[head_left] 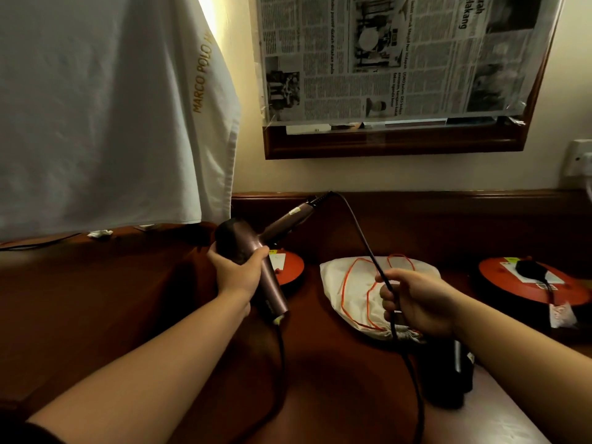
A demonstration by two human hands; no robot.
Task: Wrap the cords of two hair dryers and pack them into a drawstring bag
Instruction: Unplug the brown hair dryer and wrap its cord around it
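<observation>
Head view: dark wooden desk (320, 379); newspaper-covered framed mirror (397, 59) on wall; white towel (96, 107) hanging. Left hand (235, 272) fingers curled round hair dryer (256, 248). Right hand (419, 302) pinching its cord (362, 235) above white drawstring bag (352, 293).

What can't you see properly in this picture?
- Second hair dryer: head view, dark and partly behind the right hand.
- Cord: its plug end runs off the bottom edge.
- Drawstring bag: its inside is hidden by its cloth.
- Newspaper: print too small.
</observation>
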